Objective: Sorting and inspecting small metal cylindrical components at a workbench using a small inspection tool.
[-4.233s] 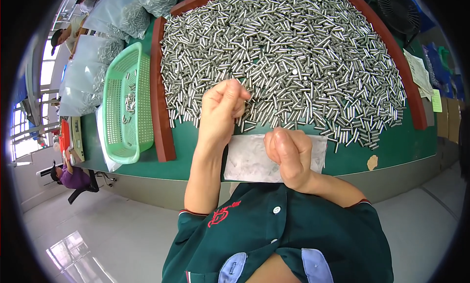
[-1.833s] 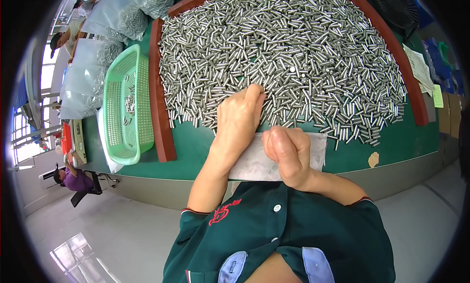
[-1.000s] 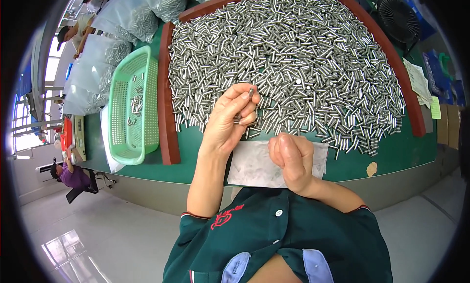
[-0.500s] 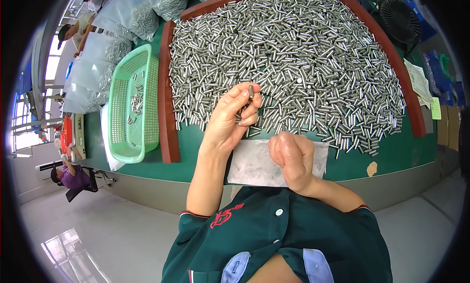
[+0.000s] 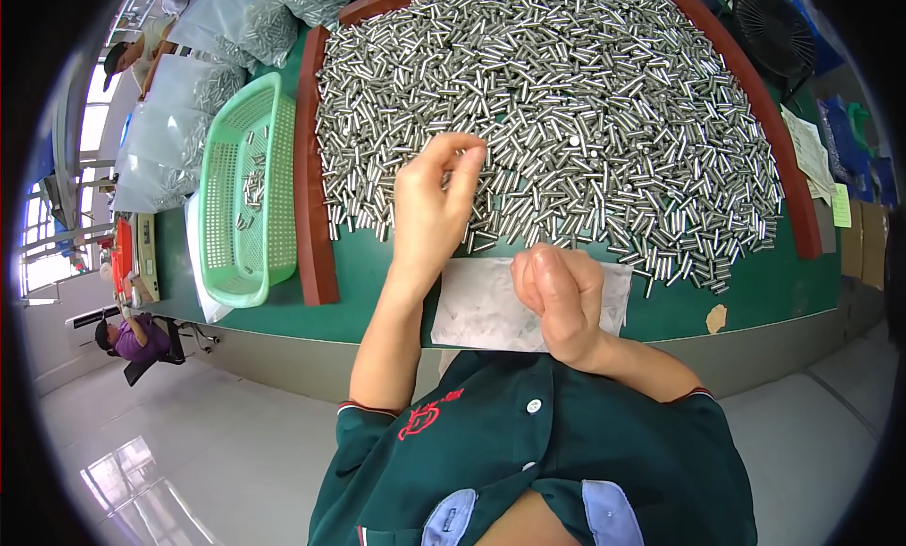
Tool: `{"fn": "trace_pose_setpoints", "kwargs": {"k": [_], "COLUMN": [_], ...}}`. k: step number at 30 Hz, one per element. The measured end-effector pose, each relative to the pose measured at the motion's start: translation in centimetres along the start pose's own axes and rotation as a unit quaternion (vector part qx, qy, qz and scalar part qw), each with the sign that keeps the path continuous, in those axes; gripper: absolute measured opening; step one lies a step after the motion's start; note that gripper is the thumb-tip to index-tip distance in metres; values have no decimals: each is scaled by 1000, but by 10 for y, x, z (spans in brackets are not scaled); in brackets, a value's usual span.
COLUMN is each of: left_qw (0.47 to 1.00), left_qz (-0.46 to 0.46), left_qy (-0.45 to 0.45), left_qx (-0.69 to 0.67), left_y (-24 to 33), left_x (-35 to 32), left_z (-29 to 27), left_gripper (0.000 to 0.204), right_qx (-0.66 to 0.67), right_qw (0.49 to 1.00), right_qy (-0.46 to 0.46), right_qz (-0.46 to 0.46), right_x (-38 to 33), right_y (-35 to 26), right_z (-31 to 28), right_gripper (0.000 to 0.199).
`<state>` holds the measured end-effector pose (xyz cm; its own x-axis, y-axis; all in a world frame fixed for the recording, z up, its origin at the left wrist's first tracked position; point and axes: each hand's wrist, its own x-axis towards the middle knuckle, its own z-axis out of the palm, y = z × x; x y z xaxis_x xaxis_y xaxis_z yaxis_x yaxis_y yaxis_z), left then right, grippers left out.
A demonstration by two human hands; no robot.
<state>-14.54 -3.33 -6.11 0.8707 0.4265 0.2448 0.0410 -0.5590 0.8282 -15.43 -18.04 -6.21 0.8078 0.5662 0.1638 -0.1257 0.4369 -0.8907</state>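
Short shiny metal pins lie heaped in a wide layer over the green table. Above the near left part of the heap is my left hand, its back turned up and its fingertips bent together in a pinch. Whatever may be between those fingertips is hidden. My right hand is closed in a fist over a worn whitish sheet at the table's near edge. The curled fingers conceal what it holds, if anything.
Dark red bars border the heap. Left of it stands a light green perforated basket with some pins inside. Clear bags of pins sit at the far left, a black fan at the far right. Other people are in the left background.
My left hand has turned over, back upward, and risen slightly; the metal pin seen earlier at its fingertips no longer shows. My right fist has barely moved. The view has shifted a little.
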Motion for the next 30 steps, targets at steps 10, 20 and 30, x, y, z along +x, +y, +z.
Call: {"fn": "trace_pose_setpoints", "kwargs": {"k": [10,20,30], "left_qw": [940,753,773], "left_qz": [201,-231,-249], "left_qy": [-103,-107,-137], "left_qx": [255,-607,-567], "left_y": [-6,-10,-14], "left_x": [13,18,12], "left_z": [20,-5,-5], "left_gripper": [11,12,12], "right_qx": [4,8,25], "right_qw": [1000,1000,1000], "right_qy": [-7,2,4], "right_qz": [12,10,7], "right_x": [-1,-1,0], "right_y": [1,1,2], "right_z": [-2,-4,-2], "right_gripper": [37,36,35]}}
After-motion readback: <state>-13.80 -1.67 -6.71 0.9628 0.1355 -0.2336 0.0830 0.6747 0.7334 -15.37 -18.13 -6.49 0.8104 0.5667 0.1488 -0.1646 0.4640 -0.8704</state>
